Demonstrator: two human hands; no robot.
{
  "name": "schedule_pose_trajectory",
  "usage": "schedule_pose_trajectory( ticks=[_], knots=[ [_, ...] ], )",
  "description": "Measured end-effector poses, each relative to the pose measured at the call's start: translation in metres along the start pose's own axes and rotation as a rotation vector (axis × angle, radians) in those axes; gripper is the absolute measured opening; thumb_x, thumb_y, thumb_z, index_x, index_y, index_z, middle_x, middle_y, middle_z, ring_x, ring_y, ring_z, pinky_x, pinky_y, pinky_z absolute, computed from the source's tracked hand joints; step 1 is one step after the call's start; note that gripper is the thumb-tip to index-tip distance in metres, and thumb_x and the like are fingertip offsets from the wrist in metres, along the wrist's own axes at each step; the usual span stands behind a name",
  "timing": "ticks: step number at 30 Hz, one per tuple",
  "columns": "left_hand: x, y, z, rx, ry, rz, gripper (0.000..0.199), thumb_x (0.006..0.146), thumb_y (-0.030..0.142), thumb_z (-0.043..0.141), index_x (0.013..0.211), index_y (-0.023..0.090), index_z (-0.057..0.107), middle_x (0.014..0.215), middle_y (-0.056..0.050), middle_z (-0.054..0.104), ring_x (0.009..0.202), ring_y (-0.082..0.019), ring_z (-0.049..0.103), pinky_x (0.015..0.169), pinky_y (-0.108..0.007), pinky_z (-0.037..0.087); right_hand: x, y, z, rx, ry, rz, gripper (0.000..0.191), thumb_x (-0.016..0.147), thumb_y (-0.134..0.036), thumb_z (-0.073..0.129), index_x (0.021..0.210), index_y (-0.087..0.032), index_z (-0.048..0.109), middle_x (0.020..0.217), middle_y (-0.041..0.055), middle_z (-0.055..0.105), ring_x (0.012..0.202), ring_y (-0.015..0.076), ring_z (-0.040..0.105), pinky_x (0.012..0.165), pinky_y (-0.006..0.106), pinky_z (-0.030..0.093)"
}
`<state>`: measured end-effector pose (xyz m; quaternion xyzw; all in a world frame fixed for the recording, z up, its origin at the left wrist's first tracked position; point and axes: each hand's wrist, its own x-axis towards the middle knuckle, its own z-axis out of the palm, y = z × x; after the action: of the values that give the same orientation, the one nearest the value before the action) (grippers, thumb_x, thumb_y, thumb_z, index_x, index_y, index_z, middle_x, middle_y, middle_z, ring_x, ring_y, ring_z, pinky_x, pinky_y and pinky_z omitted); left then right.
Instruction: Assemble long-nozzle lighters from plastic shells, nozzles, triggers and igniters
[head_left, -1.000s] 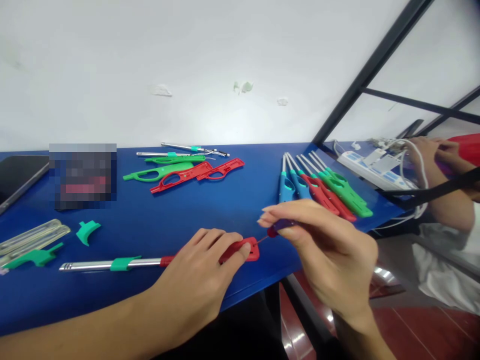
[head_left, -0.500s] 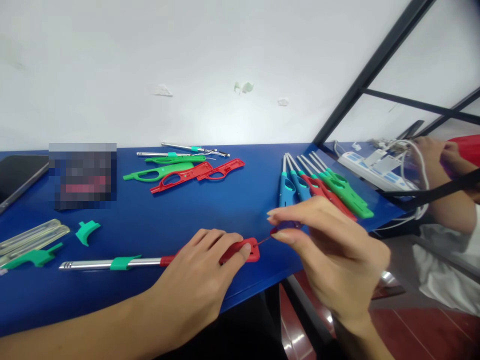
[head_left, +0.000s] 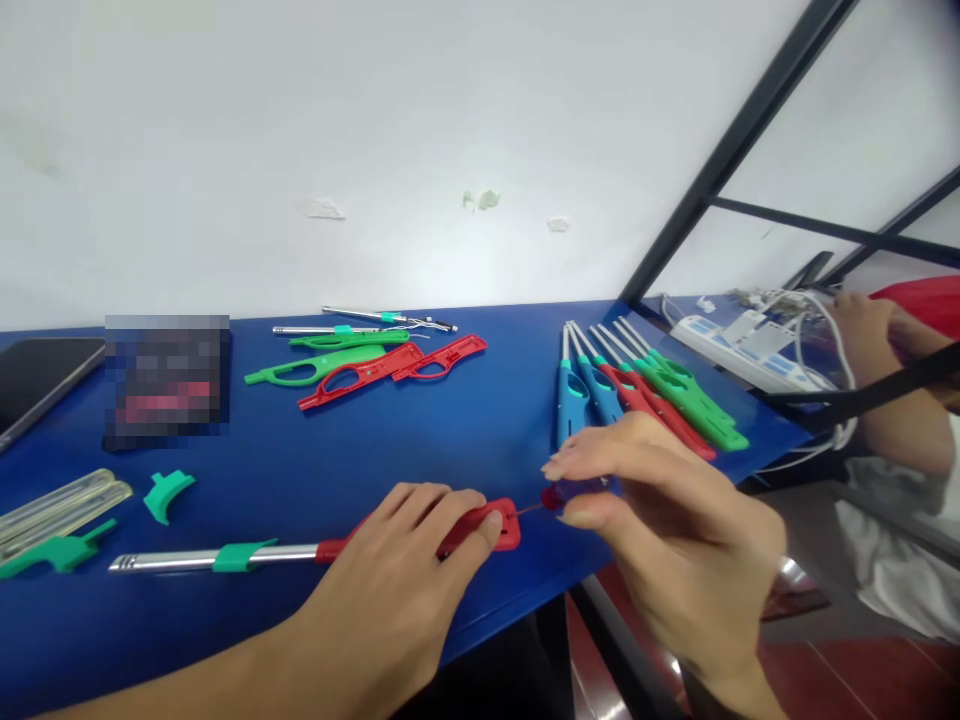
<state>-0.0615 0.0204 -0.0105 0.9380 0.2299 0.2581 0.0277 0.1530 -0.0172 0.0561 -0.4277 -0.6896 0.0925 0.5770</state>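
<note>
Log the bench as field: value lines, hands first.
Left hand: holding a red lighter handle on the blue table
Right hand: fingers pinching a small screwdriver
Contact: screwdriver reaches the handle's end; exact tip seating too small to tell
Metal tube: runs left from the handle, bearing a green band
Rear middle: red and green handle shells
Rear right: fanned blue, red and green lighters

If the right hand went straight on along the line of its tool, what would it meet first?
Most likely the red lighter handle under the left hand; the tool appears to reach its end, though depth is unclear.
</note>
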Motion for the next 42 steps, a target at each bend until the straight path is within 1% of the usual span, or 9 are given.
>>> schedule_pose_trajectory(
  ticks=[4, 10, 15, 20, 25, 30, 34, 37, 42],
  knots=[
    [0.001, 0.001, -0.002, -0.003, 0.02, 0.002, 0.047, 0.094, 0.006, 0.044, 0.137, 0.019, 0.059, 0.128, -0.008, 0.067, 0.105, -0.028, 0.059, 0.091, -0.044, 0.05, 0.003, 0.001, -0.003, 0.034, 0.03, -0.017, 0.012, 0.09, -0.022, 0.084, 0.1, -0.026, 0.078, 0.089, -0.0031, 0.077, 0.083, 0.0168, 0.069, 0.086, 0.034, 0.057],
    [0.009, 0.003, -0.015, 0.006, -0.023, 0.005, 0.039, 0.094, 0.01, 0.05, 0.129, 0.017, 0.065, 0.123, -0.008, 0.072, 0.099, -0.027, 0.063, 0.087, -0.042, 0.052, 0.014, 0.016, -0.013, 0.014, 0.333, -0.097, 0.015, 0.088, -0.016, 0.083, 0.096, -0.028, 0.079, 0.086, -0.0025, 0.076, 0.091, 0.0198, 0.07, 0.087, 0.037, 0.058],
    [0.009, 0.005, -0.017, 0.044, -0.024, -0.031, 0.042, 0.093, 0.01, 0.052, 0.131, 0.021, 0.066, 0.124, -0.01, 0.07, 0.102, -0.028, 0.062, 0.089, -0.044, 0.053, 0.011, 0.043, 0.003, -0.183, -0.003, 0.032, 0.011, 0.094, -0.015, 0.074, 0.094, -0.025, 0.078, 0.1, 0.0021, 0.081, 0.097, 0.0217, 0.075, 0.09, 0.039, 0.061],
    [0.005, 0.003, -0.013, 0.101, -0.069, -0.066, 0.05, 0.085, 0.008, 0.053, 0.131, 0.023, 0.065, 0.115, -0.013, 0.066, 0.094, -0.029, 0.06, 0.08, -0.045, 0.053, 0.001, 0.068, 0.019, -0.26, -0.228, 0.008, 0.015, 0.097, -0.016, 0.068, 0.101, -0.024, 0.08, 0.112, 0.0054, 0.081, 0.107, 0.0252, 0.076, 0.097, 0.044, 0.06],
    [0.006, -0.003, -0.013, 0.081, -0.062, -0.099, 0.043, 0.094, 0.005, 0.047, 0.131, 0.024, 0.059, 0.113, -0.008, 0.068, 0.091, -0.026, 0.062, 0.08, -0.041, 0.051, -0.001, 0.06, 0.016, -0.279, -0.378, -0.022, 0.02, 0.104, -0.024, 0.061, 0.117, -0.023, 0.076, 0.122, 0.0071, 0.079, 0.121, 0.0255, 0.07, 0.109, 0.048, 0.051],
    [0.014, -0.005, -0.022, 0.023, -0.072, -0.151, 0.022, 0.105, 0.01, 0.039, 0.11, 0.021, 0.057, 0.103, -0.003, 0.071, 0.088, -0.023, 0.067, 0.08, -0.039, 0.051, -0.001, 0.047, 0.014, -0.233, -0.57, -0.109, 0.036, 0.094, -0.048, 0.077, 0.121, -0.024, 0.071, 0.111, 0.0026, 0.079, 0.098, 0.0217, 0.071, 0.096, 0.041, 0.053],
    [0.02, -0.012, -0.035, 0.051, -0.119, -0.205, 0.016, 0.107, 0.02, 0.045, 0.119, 0.02, 0.056, 0.105, -0.005, 0.072, 0.088, -0.025, 0.07, 0.081, -0.041, 0.053, -0.003, 0.052, 0.016, -0.26, -0.565, -0.143, 0.018, 0.102, -0.034, 0.068, 0.116, -0.022, 0.072, 0.107, 0.0037, 0.079, 0.092, 0.0205, 0.07, 0.092, 0.041, 0.05],
    [0.025, -0.024, -0.049, 0.09, -0.236, -0.29, 0.042, 0.101, 0.029, 0.062, 0.14, 0.018, 0.052, 0.123, -0.012, 0.07, 0.104, -0.033, 0.07, 0.089, -0.047, 0.052, -0.004, 0.054, 0.016, -0.276, -0.516, -0.13, 0.016, 0.105, -0.031, 0.064, 0.113, -0.021, 0.072, 0.105, 0.0045, 0.079, 0.093, 0.0212, 0.07, 0.089, 0.04, 0.051],
    [0.032, -0.042, -0.065, 0.05, -0.378, -0.322, 0.014, 0.102, 0.025, 0.06, 0.104, 0.022, 0.073, 0.095, -0.003, 0.074, 0.084, -0.024, 0.073, 0.072, -0.034, 0.05, -0.003, 0.05, 0.014, -0.277, -0.453, -0.096, 0.014, 0.104, -0.031, 0.064, 0.11, -0.022, 0.073, 0.101, 0.0038, 0.079, 0.084, 0.0194, 0.07, 0.083, 0.037, 0.054]
  ],
)
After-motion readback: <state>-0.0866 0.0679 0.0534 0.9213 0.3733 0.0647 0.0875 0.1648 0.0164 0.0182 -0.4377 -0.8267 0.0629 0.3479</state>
